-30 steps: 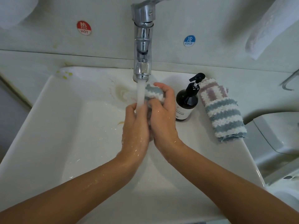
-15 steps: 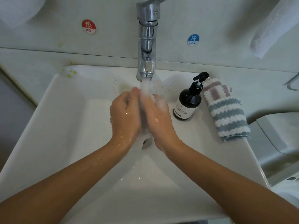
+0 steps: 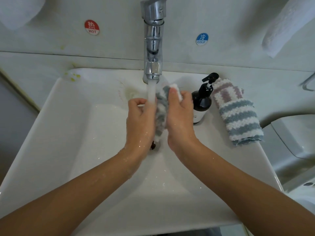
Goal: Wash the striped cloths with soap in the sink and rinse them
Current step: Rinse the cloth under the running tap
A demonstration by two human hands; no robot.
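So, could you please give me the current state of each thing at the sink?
Faucet: on, water running.
Wet striped cloth: bunched between both hands, beside the stream.
Left hand: grips the cloth.
Right hand: grips the cloth.
Second striped cloth: folded, lying on the sink rim.
Soap bottle: upright on the rim.

the wet cloth [image 3: 161, 114] is showing grey-blue and white stripes. the folded cloth [image 3: 237, 113] is showing grey-blue and white bands, with dusty pink and white bands at its far end. the soap bottle [image 3: 201, 106] is showing dark with a black pump and a white label. the sink [image 3: 68, 126] is looking white, the tap [image 3: 153, 41] shiny chrome. the hot sticker [image 3: 92, 27] is showing red, the cold sticker [image 3: 202, 39] blue.
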